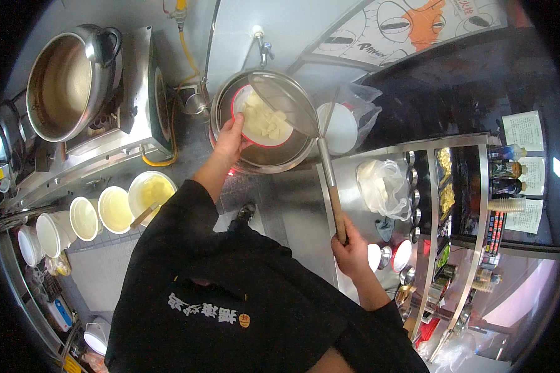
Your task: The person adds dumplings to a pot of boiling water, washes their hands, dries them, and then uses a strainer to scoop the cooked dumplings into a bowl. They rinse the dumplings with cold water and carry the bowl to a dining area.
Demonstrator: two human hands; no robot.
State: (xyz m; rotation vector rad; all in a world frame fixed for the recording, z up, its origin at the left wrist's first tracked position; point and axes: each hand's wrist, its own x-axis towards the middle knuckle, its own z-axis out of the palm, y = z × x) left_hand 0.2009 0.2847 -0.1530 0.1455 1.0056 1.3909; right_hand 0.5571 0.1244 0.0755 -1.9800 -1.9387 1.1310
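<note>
My left hand (231, 137) grips the near left rim of a red-rimmed white bowl (264, 141), thumb on top. Pale, thin food pieces (261, 116) lie in the bowl. Below it is a large round metal pot (280, 168), whose contents are mostly hidden. Out to the right, my right hand (352, 247) is closed around the wooden handle (338, 210) of a long strainer ladle. Its round mesh head (289, 102) reaches over the pot and overlaps the bowl's right side in view; whether they touch I cannot tell.
A wall tap (264, 52) stands behind the pot. At left, a big steel pot (63, 88) sits on a gas stove (140, 102). White buckets (85, 218) line the lower left. A white tub (338, 128) and a steel counter (350, 186) with a plastic bag (383, 189) are to the right.
</note>
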